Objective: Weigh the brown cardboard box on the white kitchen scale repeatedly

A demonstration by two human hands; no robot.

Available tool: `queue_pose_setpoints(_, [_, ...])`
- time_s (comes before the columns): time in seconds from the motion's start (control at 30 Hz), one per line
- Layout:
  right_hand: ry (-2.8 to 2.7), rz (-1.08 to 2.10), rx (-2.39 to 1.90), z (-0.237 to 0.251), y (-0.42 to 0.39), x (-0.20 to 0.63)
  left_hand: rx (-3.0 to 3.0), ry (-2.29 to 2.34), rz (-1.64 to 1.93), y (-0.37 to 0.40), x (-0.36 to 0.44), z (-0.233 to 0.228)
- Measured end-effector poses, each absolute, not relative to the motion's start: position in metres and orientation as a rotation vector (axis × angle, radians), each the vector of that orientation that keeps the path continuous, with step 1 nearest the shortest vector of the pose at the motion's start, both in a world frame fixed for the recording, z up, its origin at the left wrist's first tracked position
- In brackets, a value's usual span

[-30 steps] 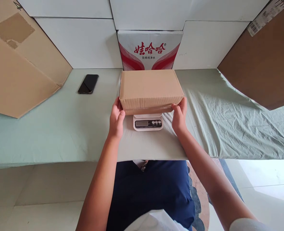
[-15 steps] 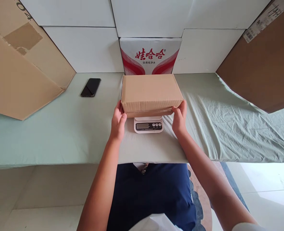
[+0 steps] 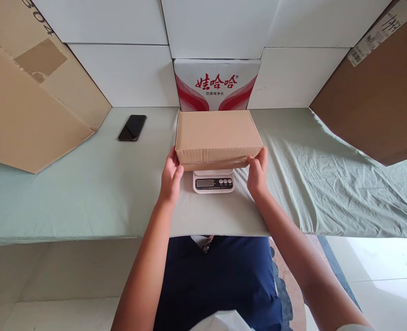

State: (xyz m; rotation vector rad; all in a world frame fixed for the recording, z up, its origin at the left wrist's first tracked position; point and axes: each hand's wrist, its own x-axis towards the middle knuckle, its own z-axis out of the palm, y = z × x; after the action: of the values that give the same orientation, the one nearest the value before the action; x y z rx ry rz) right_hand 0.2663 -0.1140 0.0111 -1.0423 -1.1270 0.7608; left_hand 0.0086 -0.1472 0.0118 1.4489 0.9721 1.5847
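Note:
Between my two hands is a closed brown cardboard box (image 3: 219, 131), over a small white digital kitchen scale (image 3: 214, 184). Only the scale's front, with its blank display and several buttons, shows below the box; the weighing plate is mostly hidden. My left hand (image 3: 170, 179) grips the box's near left corner, thumb in front and fingers along the side. At the near right corner my right hand (image 3: 258, 174) holds the box, its thumb against the front face. Whether the box rests fully on the scale I cannot tell.
A black smartphone (image 3: 132, 128) lies on the green cloth (image 3: 86, 193) to the left. Behind the cardboard box stands a white and red carton (image 3: 217, 85) against the white wall. Large cardboard panels flank the table, one on the left (image 3: 41, 119) and one on the right (image 3: 379, 101).
The whole view has shifted slightly, with everything a little lower in the picture. Both hands keep their hold on the box, which stays over the scale.

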Motion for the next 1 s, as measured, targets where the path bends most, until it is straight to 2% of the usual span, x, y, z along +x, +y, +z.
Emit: queue_pose_setpoints(1.0, [-1.167,0.739,-1.031,0.0102,-0.1133,0.2672,1.501,0.957,1.574,-0.1478,0.0093,0.0161])
